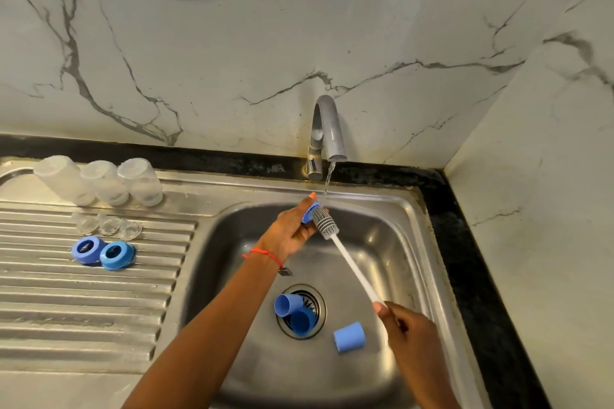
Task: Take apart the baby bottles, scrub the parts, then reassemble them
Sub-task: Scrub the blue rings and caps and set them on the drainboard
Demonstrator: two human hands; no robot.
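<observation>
Bottle ring (310, 212) held in left hand (292, 232) just under the tap (327, 129); right hand (407, 325) grips brush (324, 222) handle; work bristles through ring, rotating under the stream.

A single head-worn camera looks forward and steeply down from close above the sink (392, 209), its wide angle bending the edges. The drainboard (83, 292) fills the left, the marble wall (265, 43) the far side.
</observation>
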